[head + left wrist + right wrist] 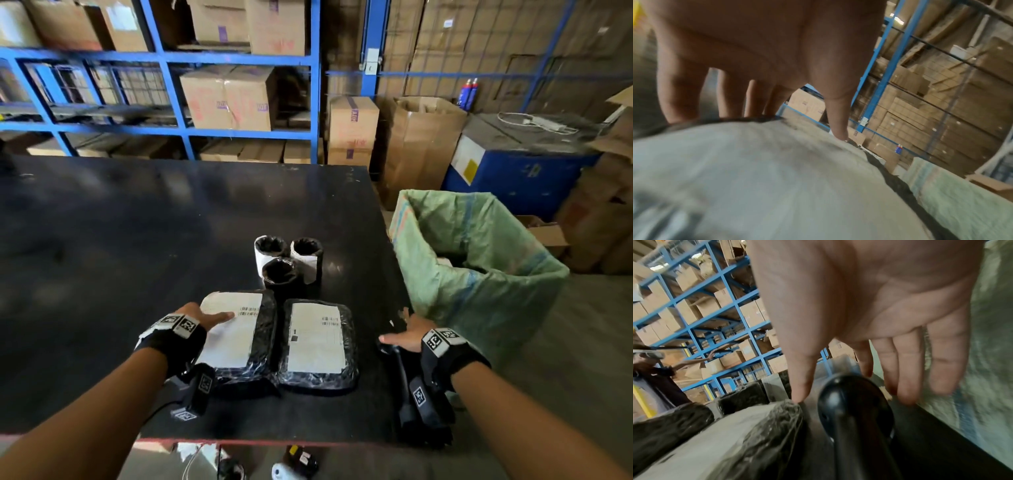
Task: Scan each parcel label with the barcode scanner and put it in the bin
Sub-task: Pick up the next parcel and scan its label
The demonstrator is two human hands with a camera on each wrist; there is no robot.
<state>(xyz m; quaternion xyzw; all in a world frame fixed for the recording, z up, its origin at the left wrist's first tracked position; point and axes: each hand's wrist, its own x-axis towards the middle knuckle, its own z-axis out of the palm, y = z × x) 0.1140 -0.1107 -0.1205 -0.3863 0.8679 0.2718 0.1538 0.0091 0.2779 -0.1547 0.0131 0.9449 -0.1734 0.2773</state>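
Observation:
Two flat parcels in black wrap with white labels lie side by side near the front of the black table. My left hand rests flat on the left parcel, its straight fingers touching the label. The right parcel lies untouched. The black barcode scanner lies at the table's right edge. My right hand hovers open just over the scanner's head, thumb and fingers spread to either side. Three small round parcels stand behind. The green-lined bin stands right of the table.
Blue shelving with cardboard boxes fills the back. A blue machine and open cartons stand behind the bin. Another person reaches into shelves in the right wrist view. The table's red front edge lies below my wrists.

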